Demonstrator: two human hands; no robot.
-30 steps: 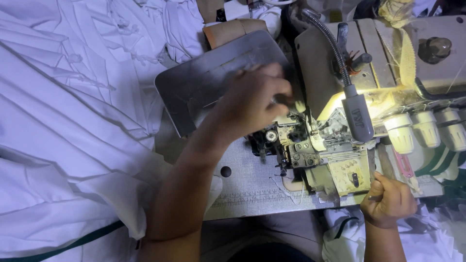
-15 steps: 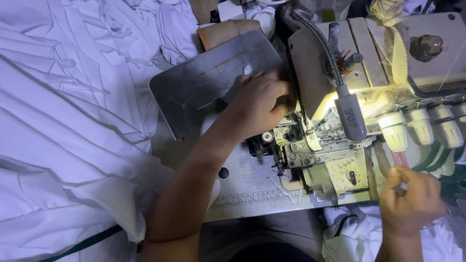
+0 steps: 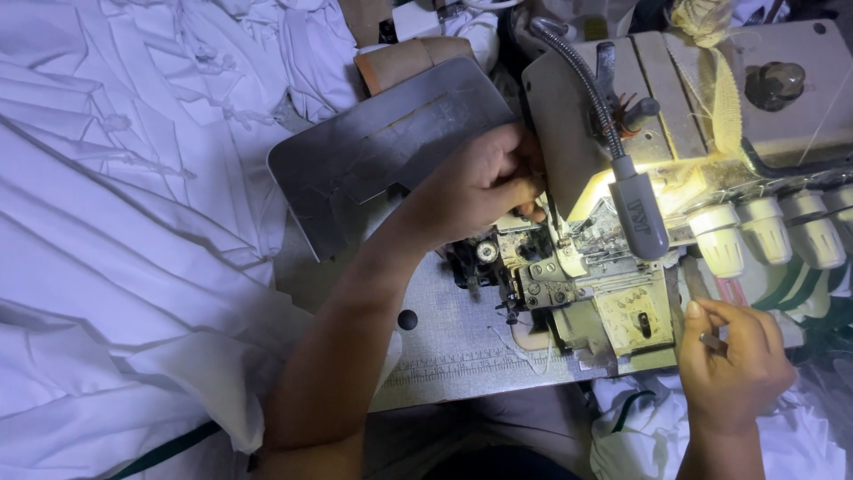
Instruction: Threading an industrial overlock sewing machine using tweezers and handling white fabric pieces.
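My left hand (image 3: 475, 188) reaches across the grey metal plate (image 3: 373, 156) into the needle area of a cream overlock sewing machine (image 3: 626, 311). Its fingers are curled against the machine's parts, and what they grip is hidden. My right hand (image 3: 733, 364) is at the machine's front right corner, with thumb and fingers pinched on a small thin tool (image 3: 711, 340). A gooseneck lamp (image 3: 641, 213) lights the needle area between the hands.
White fabric (image 3: 115, 231) is piled over the left side and behind the machine. Pale tension knobs (image 3: 720, 242) line the machine's right side. A ruler strip (image 3: 462, 364) runs along the table's front edge. More white cloth (image 3: 640, 436) lies below the right hand.
My left hand stays at the needle area. My right hand has shifted slightly by the machine's front right corner, and its fingers have gone from spread to pinched.
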